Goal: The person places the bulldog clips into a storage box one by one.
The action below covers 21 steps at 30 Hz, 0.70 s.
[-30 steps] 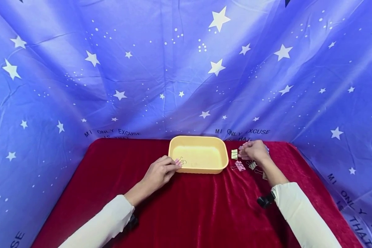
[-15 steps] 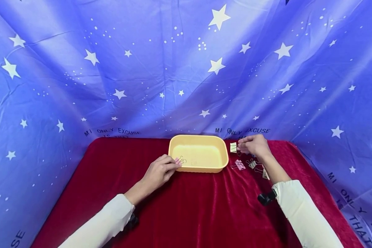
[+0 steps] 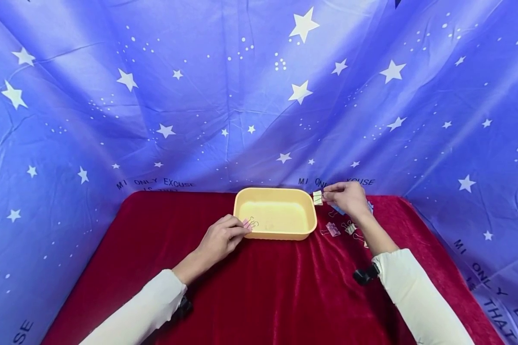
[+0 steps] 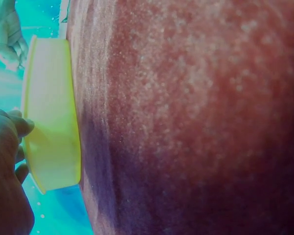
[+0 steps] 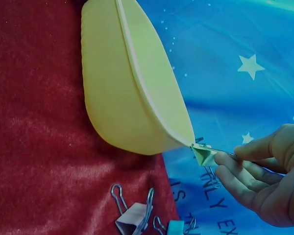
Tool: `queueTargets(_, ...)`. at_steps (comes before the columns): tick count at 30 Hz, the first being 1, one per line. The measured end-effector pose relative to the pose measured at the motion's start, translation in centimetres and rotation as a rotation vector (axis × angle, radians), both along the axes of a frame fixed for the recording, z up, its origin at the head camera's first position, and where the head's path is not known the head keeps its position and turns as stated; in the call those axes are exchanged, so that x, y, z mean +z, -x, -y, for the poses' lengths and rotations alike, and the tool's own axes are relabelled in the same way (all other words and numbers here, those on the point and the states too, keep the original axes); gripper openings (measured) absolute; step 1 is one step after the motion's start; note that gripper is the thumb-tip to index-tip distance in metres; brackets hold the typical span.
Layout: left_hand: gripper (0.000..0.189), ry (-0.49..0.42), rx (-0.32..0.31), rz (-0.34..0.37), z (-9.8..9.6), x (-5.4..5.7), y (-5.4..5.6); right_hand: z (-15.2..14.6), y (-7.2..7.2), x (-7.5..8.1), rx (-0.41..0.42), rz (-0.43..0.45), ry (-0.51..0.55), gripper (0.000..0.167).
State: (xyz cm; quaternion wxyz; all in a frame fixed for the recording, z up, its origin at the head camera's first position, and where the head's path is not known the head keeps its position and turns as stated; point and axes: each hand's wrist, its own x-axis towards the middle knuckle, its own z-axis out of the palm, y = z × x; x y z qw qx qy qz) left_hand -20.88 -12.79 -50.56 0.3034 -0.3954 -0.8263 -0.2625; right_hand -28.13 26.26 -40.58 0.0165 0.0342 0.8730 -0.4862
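Observation:
A yellow plastic box (image 3: 276, 235) stands near the far edge of the table. At its front left corner, my left hand (image 3: 221, 235) pinches the rim, fingers on both sides of it in the left wrist view. A pink binder clip (image 3: 247, 224) with wire handles shows just past those fingertips; whether they touch it I cannot tell. My right hand (image 3: 349, 199) pinches a pale yellow binder clip (image 3: 317, 198) by its wire handle. That clip (image 5: 204, 155) is level with the box's right end, at the rim corner in the right wrist view.
Right of the box lie more binder clips: a pink one (image 3: 333, 229), a pale one (image 3: 350, 228) and blue ones (image 3: 338, 209) partly under the right hand. Red velvet cloth (image 3: 259, 287) covers the table. A blue star-printed curtain (image 3: 224, 96) hangs behind and at the sides.
My right hand has lifted the pale yellow clip from among the others and carried it left and up to the box's right end. The left hand and the box have hardly moved.

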Motion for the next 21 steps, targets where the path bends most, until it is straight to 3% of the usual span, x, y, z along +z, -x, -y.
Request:
queueTargets(10,0.022,0.004,0.012,-0.016,0.1,-0.1,0.1,2.9,-0.5,0.7,0.057,-0.017,-0.022,0.033)
queueTargets(17,0.023,0.004,0.008,-0.008,0.1,-0.1,0.1,5.4,-0.7,0.0,0.111,-0.021,-0.054,0.026)
queueTargets(21,0.022,-0.003,-0.003,-0.002,0.0,-0.1,0.1,6.4,-0.8,-0.9,0.128,-0.008,-0.017,0.024)
